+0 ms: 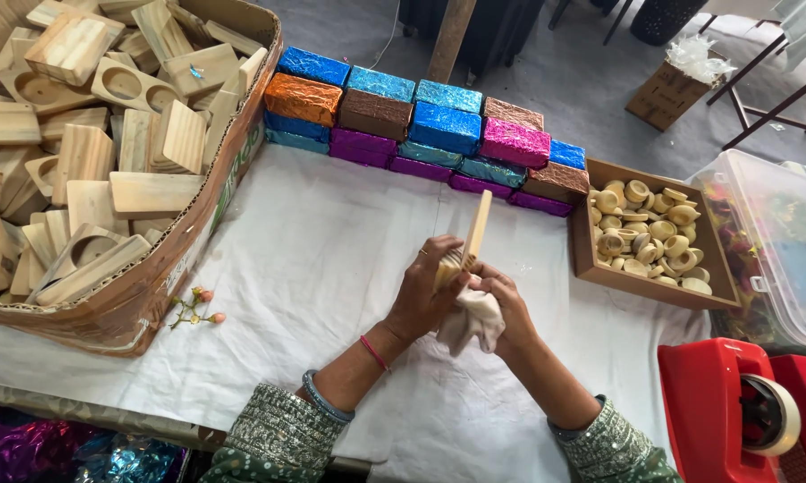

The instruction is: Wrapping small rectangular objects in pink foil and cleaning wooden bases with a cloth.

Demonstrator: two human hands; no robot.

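Wooden piece held upright over a white-covered table

At far left we see a large cardboard box (143,295) heaped with pale wooden blocks (81,152), some with round hollows cut in them. Just beside its lower corner lies a small sprig of pink buds (195,307) on the white cloth (313,259). Along the back of the cloth runs a stacked row of foil-wrapped bricks (421,125) in blue, orange, brown, purple and pink. In the middle, our left hand (425,291) is clenched around the lower end of a thin wooden piece (474,231) that stands upright, while our right hand (501,309) grasps a cream cloth rag (472,324) pressed against the base of that piece. Further right, a brown tray (590,264) holds small round wooden cups (649,228). Beyond it stands a clear lidded plastic bin (769,233) with colourful contents we cannot make out. At bottom right sits a red tape dispenser (716,411) with its roll of tape (774,416)
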